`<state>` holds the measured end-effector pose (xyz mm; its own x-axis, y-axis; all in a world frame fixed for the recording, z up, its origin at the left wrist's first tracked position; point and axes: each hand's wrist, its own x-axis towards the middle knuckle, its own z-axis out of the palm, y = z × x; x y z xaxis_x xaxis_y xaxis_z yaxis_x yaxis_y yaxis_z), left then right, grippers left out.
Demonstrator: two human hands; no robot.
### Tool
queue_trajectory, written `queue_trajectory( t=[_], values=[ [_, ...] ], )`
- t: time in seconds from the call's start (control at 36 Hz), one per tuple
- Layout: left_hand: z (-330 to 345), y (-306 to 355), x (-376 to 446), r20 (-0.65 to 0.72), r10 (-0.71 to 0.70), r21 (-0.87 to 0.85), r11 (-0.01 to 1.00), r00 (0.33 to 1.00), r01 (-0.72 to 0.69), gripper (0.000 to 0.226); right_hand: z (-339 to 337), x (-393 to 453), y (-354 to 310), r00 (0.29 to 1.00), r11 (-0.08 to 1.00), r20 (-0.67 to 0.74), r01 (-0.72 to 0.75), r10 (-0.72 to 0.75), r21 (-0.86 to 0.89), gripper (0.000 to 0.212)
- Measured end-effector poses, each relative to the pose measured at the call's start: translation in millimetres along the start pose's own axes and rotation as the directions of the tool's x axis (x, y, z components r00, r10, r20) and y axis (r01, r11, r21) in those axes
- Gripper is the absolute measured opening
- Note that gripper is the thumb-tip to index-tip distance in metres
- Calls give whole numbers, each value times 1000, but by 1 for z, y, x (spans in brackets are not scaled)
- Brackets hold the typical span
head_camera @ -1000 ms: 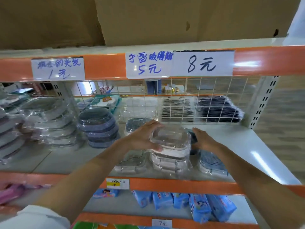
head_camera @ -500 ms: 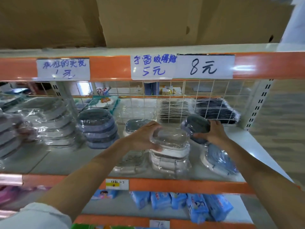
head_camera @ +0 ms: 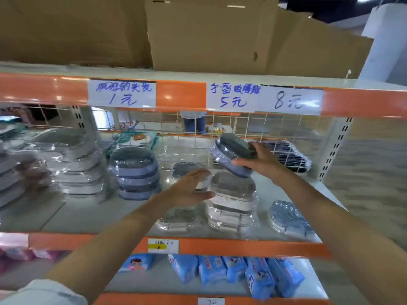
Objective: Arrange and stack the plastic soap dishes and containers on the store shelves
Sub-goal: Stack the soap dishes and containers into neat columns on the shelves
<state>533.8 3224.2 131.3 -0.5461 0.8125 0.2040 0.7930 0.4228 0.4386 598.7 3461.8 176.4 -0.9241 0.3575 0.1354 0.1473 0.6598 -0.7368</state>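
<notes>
While cardboard boxes [head_camera: 209,34] fill the top of the frame, the shelf [head_camera: 286,190] runs across the middle, its orange rail [head_camera: 180,95] above carrying white price tags [head_camera: 121,93] written in blue ink. At left on the shelf sit wrapped clear stacks [head_camera: 74,164], blurred, and just right of them a blue stack [head_camera: 135,172] of oval soap dishes. In the centre stands a white stack [head_camera: 231,205] of clear-lidded dishes in plastic wrap, with a single clear dish [head_camera: 178,221] beside it to the left and another dark-lidded dish [head_camera: 187,169] behind. Lower right of the shelf, a blue dish [head_camera: 290,219] lies alone near the front edge. Behind the wire grid [head_camera: 242,126] at the back right lie dark packets [head_camera: 288,155]. On the lower shelf, at the bottom of the frame, blue packs [head_camera: 233,271] stand in a row. My right hand [head_camera: 262,161] is curled round a wrapped blue dish with a dark lid, the held dish [head_camera: 231,153], tilted in the air above and just behind the white stack, clear of it. My left hand [head_camera: 189,188] is spread, fingers straight, palm turned toward the left side of the white stack; whether it touches I cannot tell, and it holds nothing.
</notes>
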Motion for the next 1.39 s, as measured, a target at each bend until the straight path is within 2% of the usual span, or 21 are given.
queue_trajectory(
  t=[0.06, 0.14, 0.25, 0.33, 0.5, 0.61, 0.67, 0.72, 0.97, 1.0, 1.08, 1.17, 1.39],
  values=[
    [-8, -6, -15, -50, -1, 1, 1000, 999, 1, 63, 17, 1, -21, 999, 999, 21, 44, -44, 2, 78],
    [-19, -20, -37, -124, 39, -47, 998, 992, -45, 56, 47, 8, -50, 988, 992, 99, 125, -123, -20, 90],
    [-34, -41, -68, -122, -108, -25, 994, 987, 105, 57, 88, 14, -86, 977, 985, 148, 163, -153, -63, 90],
    [-42, -57, -88, -128, -169, -11, 986, 977, 169, 49, 115, 20, -112, 969, 975, 160, 204, -188, -87, 108],
    [-63, -71, -118, -103, -161, 69, 983, 982, 168, 42, 155, 34, -151, 964, 972, 179, 216, -196, -97, 101],
    [-70, -80, -134, -142, -171, 53, 982, 975, 180, 50, 177, 47, -167, 965, 966, 164, 226, -204, -127, 103],
    [-74, -86, -141, -152, -164, 56, 983, 975, 174, 51, 185, 49, -173, 967, 969, 148, 226, -209, -104, 95],
    [-78, -92, -145, -158, -154, 72, 983, 975, 167, 50, 191, 51, -175, 973, 980, 140, 193, -184, -52, 96],
    [-73, -107, -136, -161, -98, 96, 989, 982, 114, 49, 197, 48, -172, 980, 986, 109, 162, -165, 28, 99],
    [-70, -106, -133, -152, -91, 96, 990, 984, 107, 49, 194, 44, -172, 980, 986, 108, 167, -169, 24, 97],
    [-61, -102, -122, -116, -86, 109, 989, 990, 99, 46, 187, 37, -159, 974, 982, 128, 184, -187, 33, 73],
    [-49, -96, -109, -82, -86, 77, 993, 993, 93, 42, 174, 29, -145, 969, 983, 178, 179, -171, -29, 84],
    [-31, -72, -73, 50, -145, 62, 988, 988, 142, 54, 102, 0, -94, 963, 980, 259, 117, -72, -163, 63]
  ],
)
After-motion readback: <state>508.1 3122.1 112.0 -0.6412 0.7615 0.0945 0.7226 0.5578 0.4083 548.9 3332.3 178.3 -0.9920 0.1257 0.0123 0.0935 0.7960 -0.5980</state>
